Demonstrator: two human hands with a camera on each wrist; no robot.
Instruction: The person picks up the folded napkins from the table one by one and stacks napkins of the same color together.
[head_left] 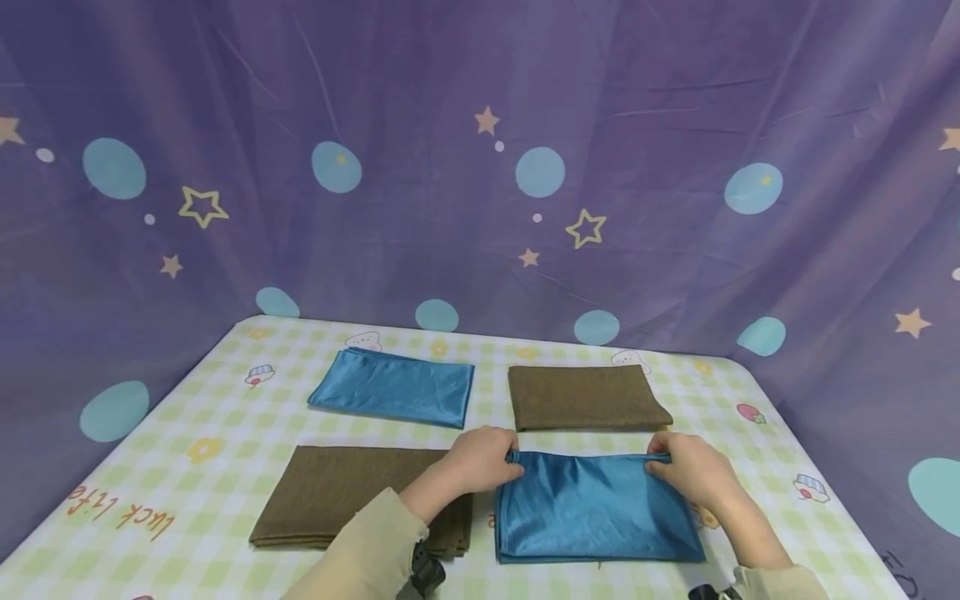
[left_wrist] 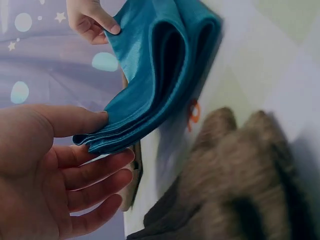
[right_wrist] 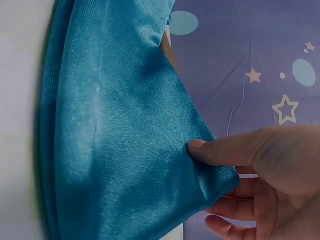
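A shiny blue folded cloth point(head_left: 596, 512) lies at the near right of the table, its far edge lifted a little. My left hand point(head_left: 483, 460) pinches the far left corner between thumb and fingers. The far right corner is pinched by my right hand point(head_left: 693, 468). In the left wrist view, the layers of the blue cloth point(left_wrist: 135, 95) show as loose folds at the side. The right wrist view has the thumb pressing the blue cloth point(right_wrist: 135, 125) against the fingers. Beneath my left forearm is a brown folded cloth point(head_left: 345, 487), partly hidden by it.
Farther back on the table lie another blue folded cloth point(head_left: 397, 387) at left and another brown folded cloth point(head_left: 585, 397) at right. A checked tablecloth point(head_left: 202, 408) covers the table. Behind it hangs a purple curtain point(head_left: 420, 225) with stars and dots.
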